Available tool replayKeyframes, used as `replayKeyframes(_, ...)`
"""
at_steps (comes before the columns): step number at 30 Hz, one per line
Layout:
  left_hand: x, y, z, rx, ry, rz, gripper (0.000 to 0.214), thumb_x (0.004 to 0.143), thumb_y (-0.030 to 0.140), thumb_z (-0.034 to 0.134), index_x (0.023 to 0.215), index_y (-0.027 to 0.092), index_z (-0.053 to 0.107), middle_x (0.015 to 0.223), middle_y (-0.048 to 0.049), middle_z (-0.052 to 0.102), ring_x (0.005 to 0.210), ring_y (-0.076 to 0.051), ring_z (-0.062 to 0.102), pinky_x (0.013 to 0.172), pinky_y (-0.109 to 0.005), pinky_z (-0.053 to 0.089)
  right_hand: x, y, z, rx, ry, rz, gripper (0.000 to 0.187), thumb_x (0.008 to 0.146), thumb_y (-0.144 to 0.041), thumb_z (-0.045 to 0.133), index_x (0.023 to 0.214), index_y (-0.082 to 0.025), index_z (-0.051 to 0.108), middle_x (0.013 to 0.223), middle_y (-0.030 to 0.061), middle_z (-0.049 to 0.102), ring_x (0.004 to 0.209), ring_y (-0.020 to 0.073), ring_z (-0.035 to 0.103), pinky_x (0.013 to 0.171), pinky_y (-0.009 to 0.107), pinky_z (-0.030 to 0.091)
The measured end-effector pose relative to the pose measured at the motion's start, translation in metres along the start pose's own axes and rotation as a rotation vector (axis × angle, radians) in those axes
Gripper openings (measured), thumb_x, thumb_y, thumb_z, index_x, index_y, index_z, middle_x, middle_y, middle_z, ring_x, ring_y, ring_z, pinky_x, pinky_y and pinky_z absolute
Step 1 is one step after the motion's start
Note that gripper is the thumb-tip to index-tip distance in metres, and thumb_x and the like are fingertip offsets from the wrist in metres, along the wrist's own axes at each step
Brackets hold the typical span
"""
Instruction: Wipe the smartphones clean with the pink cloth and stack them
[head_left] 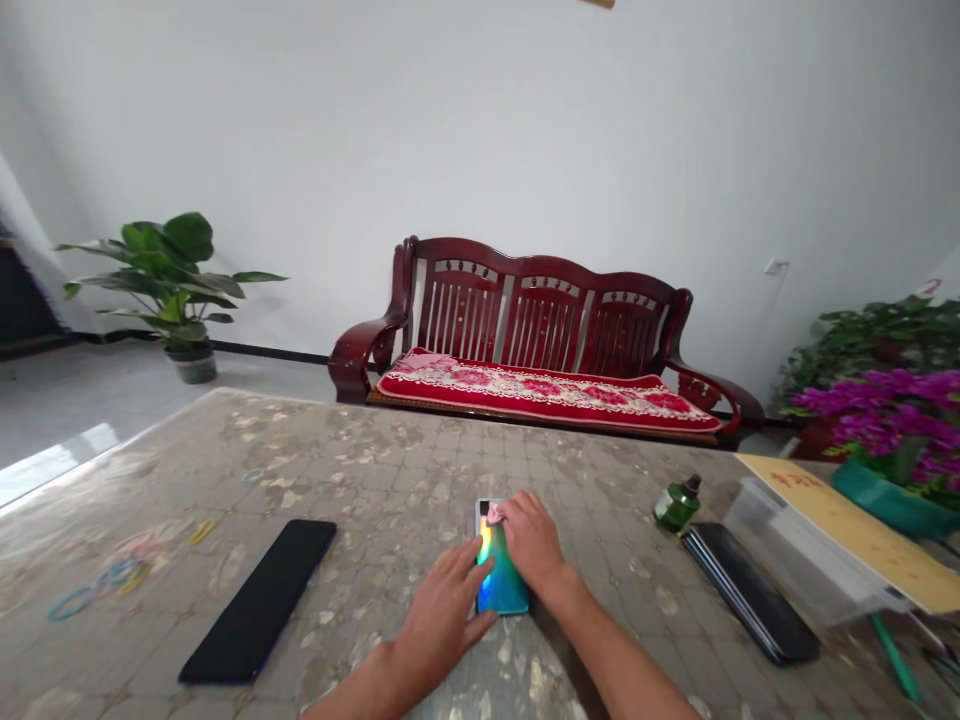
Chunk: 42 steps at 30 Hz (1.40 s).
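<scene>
A smartphone (pixel 504 592) lies face down on the table, its glossy back shining blue-green with a rainbow streak. In my right hand (pixel 534 540), closed fingers pinch a small pinkish-white cloth (pixel 495 513) against the phone's back, close to the camera bump. My left hand (pixel 442 595) rests along the phone's left side with fingers stretched out and apart. Its fingertips touch the phone's left edge and back, and the thumb lies near the lower edge. Part of the phone is covered by both hands.
A black phone (pixel 261 600) lies to the left, beside several coloured rubber bands (pixel 124 575). Rightward are a green bottle (pixel 677 503), a stack of dark phones (pixel 750 590), a clear plastic box (pixel 799 560) and a flower pot (pixel 892 500). A wooden bench (pixel 536 320) stands beyond the table (pixel 360 470).
</scene>
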<state>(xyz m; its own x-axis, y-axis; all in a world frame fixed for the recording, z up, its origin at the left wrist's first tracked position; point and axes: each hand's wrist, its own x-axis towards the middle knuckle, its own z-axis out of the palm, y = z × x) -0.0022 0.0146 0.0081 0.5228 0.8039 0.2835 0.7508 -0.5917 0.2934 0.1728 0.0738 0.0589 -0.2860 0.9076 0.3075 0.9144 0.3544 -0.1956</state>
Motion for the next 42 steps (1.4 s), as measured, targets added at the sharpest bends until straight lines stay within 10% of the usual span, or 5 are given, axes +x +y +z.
replayKeyframes(42,0.003,0.011,-0.017,-0.093,-0.049,-0.055,0.056,0.081,0.034,0.069,0.133,0.024,0.053,0.146,-0.0116,0.05,0.132,-0.032,0.048,0.112,-0.051,0.037,0.003,0.0,0.003,0.004,-0.041,-0.076,0.031,0.092,-0.007,0.046,0.084,-0.023,0.071,0.091,0.0048,0.066,0.092,0.0206,0.056,0.082,0.028,0.039)
